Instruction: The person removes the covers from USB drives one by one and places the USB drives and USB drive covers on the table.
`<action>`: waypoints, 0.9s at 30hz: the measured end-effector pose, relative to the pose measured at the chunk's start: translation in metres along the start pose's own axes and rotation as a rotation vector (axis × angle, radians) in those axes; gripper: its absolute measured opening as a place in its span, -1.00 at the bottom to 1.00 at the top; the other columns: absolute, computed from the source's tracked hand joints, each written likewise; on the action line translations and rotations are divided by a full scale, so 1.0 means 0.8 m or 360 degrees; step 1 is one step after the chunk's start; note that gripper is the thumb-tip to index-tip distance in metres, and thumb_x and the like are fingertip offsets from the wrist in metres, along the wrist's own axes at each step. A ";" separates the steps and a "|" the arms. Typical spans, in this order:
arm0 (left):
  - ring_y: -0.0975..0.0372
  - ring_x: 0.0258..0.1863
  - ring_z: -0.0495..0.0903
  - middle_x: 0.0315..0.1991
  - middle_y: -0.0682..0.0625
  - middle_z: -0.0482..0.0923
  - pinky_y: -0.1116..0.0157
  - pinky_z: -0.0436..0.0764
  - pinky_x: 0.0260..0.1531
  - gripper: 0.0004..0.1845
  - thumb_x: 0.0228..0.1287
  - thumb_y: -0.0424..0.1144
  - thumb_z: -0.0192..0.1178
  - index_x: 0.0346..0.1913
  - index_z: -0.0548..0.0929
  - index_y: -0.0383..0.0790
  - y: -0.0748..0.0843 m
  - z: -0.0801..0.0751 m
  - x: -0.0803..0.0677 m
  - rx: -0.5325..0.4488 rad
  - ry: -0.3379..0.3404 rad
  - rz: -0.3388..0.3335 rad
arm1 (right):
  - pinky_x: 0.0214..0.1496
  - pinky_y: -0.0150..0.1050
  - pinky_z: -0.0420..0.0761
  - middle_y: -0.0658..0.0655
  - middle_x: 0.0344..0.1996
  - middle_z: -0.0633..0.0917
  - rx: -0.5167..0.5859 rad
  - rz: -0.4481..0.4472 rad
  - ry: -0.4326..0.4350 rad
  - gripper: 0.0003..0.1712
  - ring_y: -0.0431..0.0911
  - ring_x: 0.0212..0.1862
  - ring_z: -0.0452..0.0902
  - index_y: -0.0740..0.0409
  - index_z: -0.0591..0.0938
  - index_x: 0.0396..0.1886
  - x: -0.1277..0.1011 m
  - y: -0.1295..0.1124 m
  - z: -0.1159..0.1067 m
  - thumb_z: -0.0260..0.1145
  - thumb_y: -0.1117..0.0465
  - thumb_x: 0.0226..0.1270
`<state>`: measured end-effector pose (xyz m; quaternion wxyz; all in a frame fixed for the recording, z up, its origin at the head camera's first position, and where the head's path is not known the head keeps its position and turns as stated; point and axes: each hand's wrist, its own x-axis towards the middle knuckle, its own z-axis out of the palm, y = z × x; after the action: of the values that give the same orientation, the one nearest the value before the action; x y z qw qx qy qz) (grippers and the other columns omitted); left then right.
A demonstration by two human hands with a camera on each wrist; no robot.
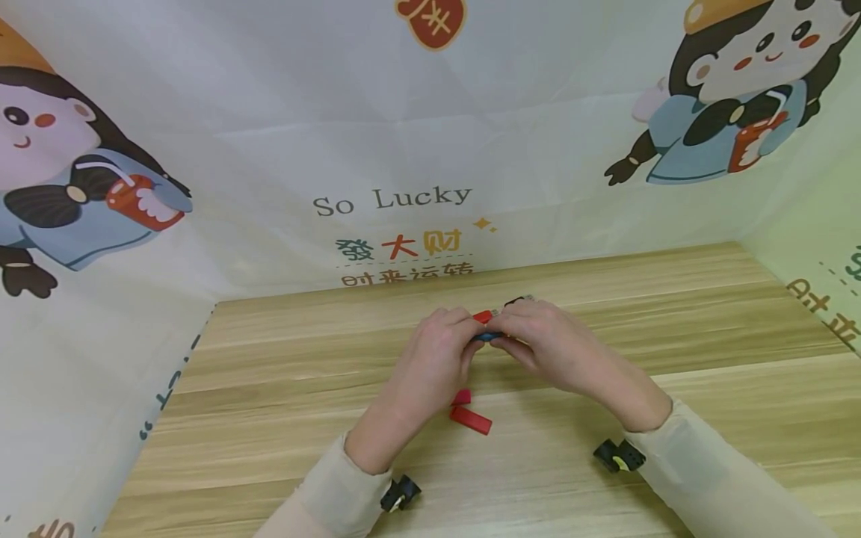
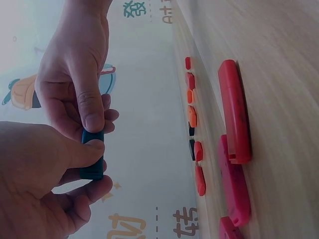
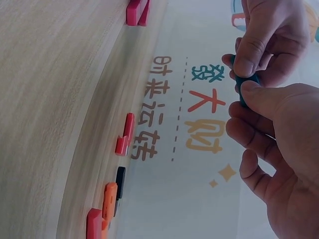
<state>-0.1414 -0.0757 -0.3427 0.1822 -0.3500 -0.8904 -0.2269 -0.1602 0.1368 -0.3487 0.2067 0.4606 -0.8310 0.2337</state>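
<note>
Above the middle of the wooden table (image 1: pixel 673 314), both hands meet on a small teal piece (image 1: pixel 486 337). My left hand (image 1: pixel 471 341) pinches one end and my right hand (image 1: pixel 501 329) pinches the other. In the left wrist view the teal piece (image 2: pixel 92 170) sits between the left hand's (image 2: pixel 75 164) thumb and fingers, with the right hand's (image 2: pixel 99 122) thumb pressing on its top. The right wrist view shows the piece (image 3: pixel 245 78) mostly hidden between the right hand (image 3: pixel 241 104) and the left hand (image 3: pixel 237 64).
Two red pieces (image 1: pixel 470 419) (image 1: pixel 461 397) lie on the table just below the hands. Behind the hands are several small pieces, including a red piece (image 1: pixel 482 317), a black one (image 3: pixel 120 179) and an orange one (image 3: pixel 109 199). Printed cloth walls (image 1: pixel 403 149) close in the back and sides.
</note>
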 end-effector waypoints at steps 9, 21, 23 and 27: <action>0.11 -0.30 0.60 -0.28 0.00 0.70 0.21 0.63 -0.21 -0.96 0.39 -0.40 0.41 -0.17 0.79 -0.30 -0.001 0.001 0.000 -0.0005 0.0037 0.0030 | -0.02 -0.10 0.72 0.06 -0.18 0.80 0.0003 -0.0003 -0.0011 -0.79 -0.04 -0.14 0.72 0.22 0.79 -0.04 0.000 0.000 -0.004 0.53 0.32 0.36; 0.14 -0.29 0.59 -0.28 0.01 0.68 0.23 0.63 -0.19 -0.95 0.40 -0.40 0.41 -0.14 0.80 -0.29 0.000 0.000 -0.002 0.0005 0.0026 0.0008 | -0.06 -0.14 0.72 0.06 -0.21 0.80 0.0024 -0.0003 0.0027 -0.84 -0.07 -0.17 0.72 0.22 0.78 -0.09 0.000 0.000 -0.001 0.53 0.34 0.37; 0.14 -0.29 0.58 -0.28 0.01 0.68 0.24 0.63 -0.20 -0.95 0.41 -0.40 0.40 -0.14 0.80 -0.30 0.000 -0.001 -0.001 0.0001 0.0029 0.0003 | -0.07 -0.13 0.73 0.07 -0.22 0.81 0.0022 0.0002 0.0042 -0.83 -0.06 -0.18 0.72 0.23 0.79 -0.10 0.000 0.000 0.000 0.53 0.36 0.35; 0.15 -0.30 0.56 -0.30 0.02 0.66 0.25 0.62 -0.22 -0.95 0.42 -0.40 0.40 -0.14 0.80 -0.29 0.000 -0.001 -0.001 0.0002 0.0029 -0.0002 | -0.08 -0.12 0.73 0.08 -0.22 0.81 0.0024 0.0019 0.0055 -0.80 -0.06 -0.18 0.73 0.24 0.79 -0.09 -0.001 0.000 0.001 0.55 0.39 0.31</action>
<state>-0.1406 -0.0767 -0.3428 0.1902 -0.3472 -0.8891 -0.2298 -0.1602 0.1370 -0.3494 0.2162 0.4529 -0.8282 0.2492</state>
